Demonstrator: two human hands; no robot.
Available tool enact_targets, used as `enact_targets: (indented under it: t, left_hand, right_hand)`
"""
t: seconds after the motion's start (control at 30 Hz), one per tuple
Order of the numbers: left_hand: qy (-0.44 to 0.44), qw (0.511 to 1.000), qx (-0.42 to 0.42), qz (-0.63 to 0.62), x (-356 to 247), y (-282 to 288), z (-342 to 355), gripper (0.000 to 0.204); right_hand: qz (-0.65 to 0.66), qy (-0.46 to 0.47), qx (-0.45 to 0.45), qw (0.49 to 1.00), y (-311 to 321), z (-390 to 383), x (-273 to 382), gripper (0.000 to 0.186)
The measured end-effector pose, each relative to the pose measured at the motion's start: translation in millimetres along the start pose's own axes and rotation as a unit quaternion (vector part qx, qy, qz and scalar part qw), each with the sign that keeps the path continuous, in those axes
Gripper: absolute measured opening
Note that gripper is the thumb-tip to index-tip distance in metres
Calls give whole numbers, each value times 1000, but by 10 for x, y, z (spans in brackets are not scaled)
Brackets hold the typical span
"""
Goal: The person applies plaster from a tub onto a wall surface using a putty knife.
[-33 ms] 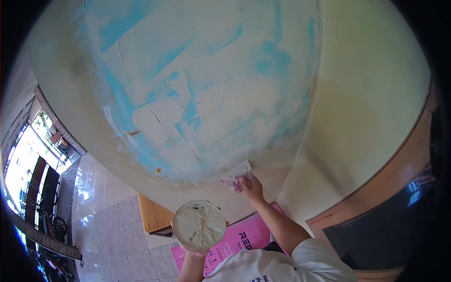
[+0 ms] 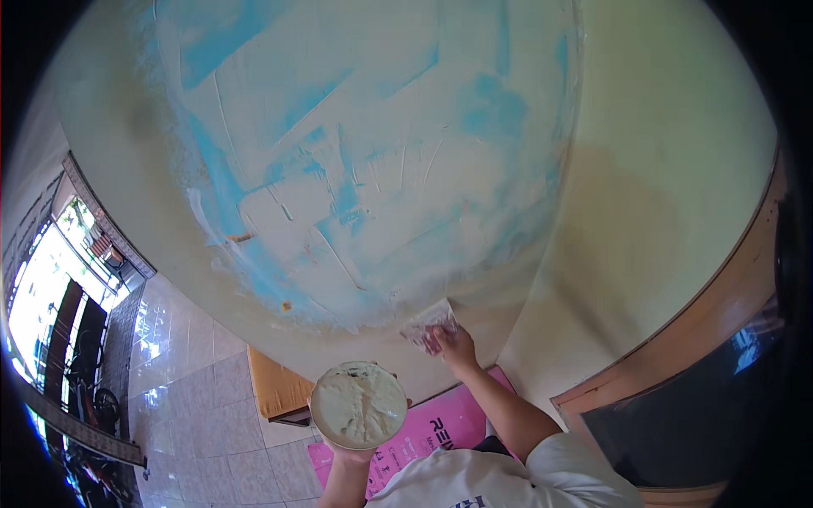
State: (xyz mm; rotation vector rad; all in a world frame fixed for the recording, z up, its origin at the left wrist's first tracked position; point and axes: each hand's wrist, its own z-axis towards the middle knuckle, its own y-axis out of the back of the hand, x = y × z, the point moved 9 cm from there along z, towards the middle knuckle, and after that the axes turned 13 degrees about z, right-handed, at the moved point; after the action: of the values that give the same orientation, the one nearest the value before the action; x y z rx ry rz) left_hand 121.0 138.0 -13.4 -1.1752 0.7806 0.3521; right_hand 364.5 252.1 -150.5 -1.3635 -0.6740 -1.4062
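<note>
My left hand [image 2: 351, 454] holds a round tub of off-white paste [image 2: 360, 406] from below, its fingers curled round the rim. My right hand [image 2: 450, 345] grips a flat, smeared scraper [image 2: 426, 324] at the lower edge of a large patched area of wall [image 2: 364, 152], where white filler lies in streaks over pale blue, with a few small brown spots. The scraper is on or very close to the wall, just above and right of the tub. My fingertips on the scraper are partly hard to make out.
A yellow padded bench [image 2: 275, 381] and a pink printed sheet [image 2: 389, 461] lie below. At left are floor tiles [image 2: 182, 356], a bright doorway [image 2: 38, 271] and dark motorcycles [image 2: 97, 406]. A wooden-framed dark glass panel [image 2: 669, 423] stands at right, beside the plain cream wall [image 2: 660, 212].
My right hand and the scraper have shifted slightly downward, about ten pixels. The tub in my left hand stays where it was.
</note>
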Motion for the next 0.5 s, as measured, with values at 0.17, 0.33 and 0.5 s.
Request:
enact_targets:
  t: [0.17,0.33,0.5]
  left_hand:
    - [-22,996,-10,91,-37,97,-93,94]
    - [27,995,-44,-82,0,10,-28,93]
    - [18,999,-32,-30,3,-11,59,93]
  right_hand:
    - [118,-141,43,982,-245,-132,319,39]
    - [81,-22,12,996,-596,270,993,31]
    - [-53,24,45,997,-130,67,102,37]
